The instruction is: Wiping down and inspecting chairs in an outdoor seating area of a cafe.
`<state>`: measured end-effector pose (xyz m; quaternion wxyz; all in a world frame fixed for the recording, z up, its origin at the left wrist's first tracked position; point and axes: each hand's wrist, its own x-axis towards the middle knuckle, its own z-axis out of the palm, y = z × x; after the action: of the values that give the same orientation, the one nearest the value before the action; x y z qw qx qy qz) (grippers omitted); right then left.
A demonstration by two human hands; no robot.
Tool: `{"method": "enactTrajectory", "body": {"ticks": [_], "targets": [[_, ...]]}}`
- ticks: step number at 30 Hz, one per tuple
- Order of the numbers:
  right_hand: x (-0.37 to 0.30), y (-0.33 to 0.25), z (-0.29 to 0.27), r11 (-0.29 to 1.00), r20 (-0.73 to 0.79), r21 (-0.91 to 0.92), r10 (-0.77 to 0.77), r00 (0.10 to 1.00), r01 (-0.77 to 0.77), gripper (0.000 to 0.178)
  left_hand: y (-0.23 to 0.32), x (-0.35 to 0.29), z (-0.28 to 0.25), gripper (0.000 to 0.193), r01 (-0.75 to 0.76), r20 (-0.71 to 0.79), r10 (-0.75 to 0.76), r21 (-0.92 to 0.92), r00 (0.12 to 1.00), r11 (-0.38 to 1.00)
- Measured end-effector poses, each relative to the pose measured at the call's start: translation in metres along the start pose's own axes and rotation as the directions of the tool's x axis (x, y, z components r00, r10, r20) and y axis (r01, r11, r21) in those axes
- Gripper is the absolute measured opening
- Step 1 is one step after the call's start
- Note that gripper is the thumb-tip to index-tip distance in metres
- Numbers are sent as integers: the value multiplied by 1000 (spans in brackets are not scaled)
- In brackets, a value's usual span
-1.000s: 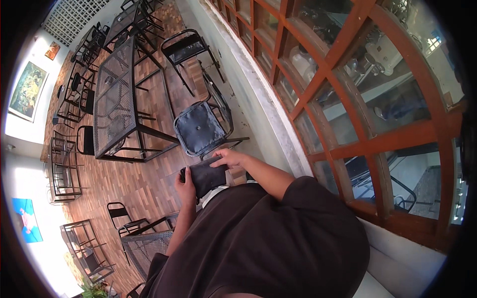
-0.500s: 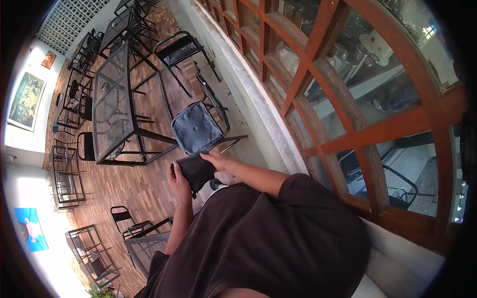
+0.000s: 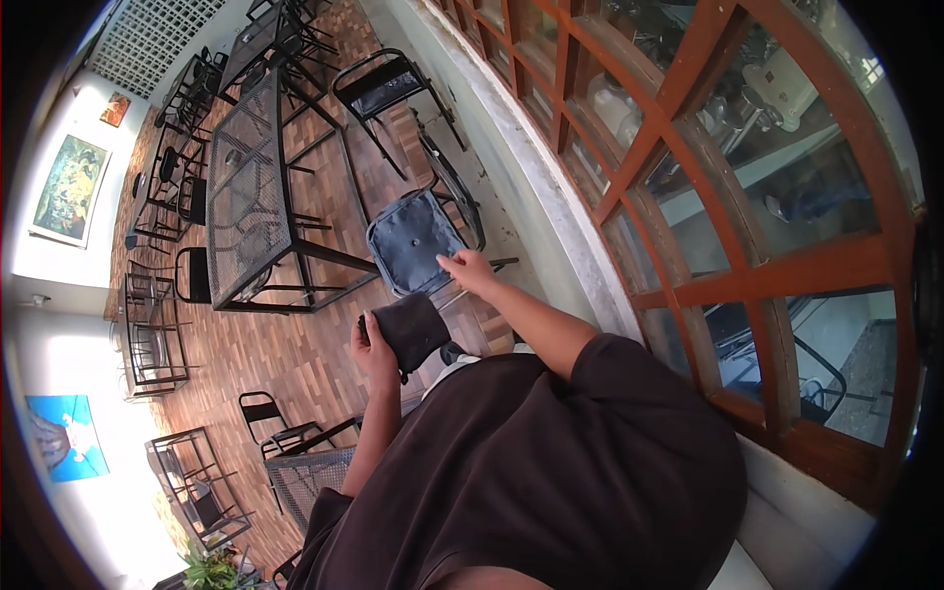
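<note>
A small, dark, squarish pouch (image 3: pixel 413 329) is in front of my body, tilted, with its edge in my left hand (image 3: pixel 370 346). The left fingers and thumb are closed on its left side. My right hand (image 3: pixel 466 268) is off the pouch, to its upper right, with thumb and fingers pinched together. Whatever the pinch holds, if anything, is too small to make out. Behind the right hand, in the picture, is the dark padded seat of a metal chair (image 3: pixel 408 236).
A long black mesh table (image 3: pixel 251 187) stands ahead to the left, and another black chair (image 3: pixel 379 88) is beyond the padded one. On the right runs a wood-framed glass partition (image 3: pixel 678 123) above a pale ledge (image 3: pixel 551 182). A smaller mesh table (image 3: pixel 305 482) is at lower left.
My right hand has let go of the pouch's right edge and moved up and to the right. The left hand still holds the pouch. The whole view has shifted slightly.
</note>
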<state>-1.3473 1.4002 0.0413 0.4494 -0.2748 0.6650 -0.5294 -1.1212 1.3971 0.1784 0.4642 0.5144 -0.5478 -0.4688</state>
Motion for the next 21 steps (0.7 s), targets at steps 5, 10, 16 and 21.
{"method": "enactTrajectory", "body": {"ticks": [5,10,16,21], "targets": [[54,-1,-42,968,-276,-244,-22,961,-48,47,-14,-21,-22,27,137,86,-141,45,986,990],[70,-10,-51,954,-229,-289,6,973,-74,52,-39,-45,-37,19,310,119,-302,-61,946,949],[110,-13,-62,927,-182,-358,49,982,-113,90,-48,-47,-50,12,304,229,-283,-63,932,951],[102,-5,-25,868,-253,-477,14,967,-138,92,-45,-43,-47,13,295,224,-281,-35,933,955]]}}
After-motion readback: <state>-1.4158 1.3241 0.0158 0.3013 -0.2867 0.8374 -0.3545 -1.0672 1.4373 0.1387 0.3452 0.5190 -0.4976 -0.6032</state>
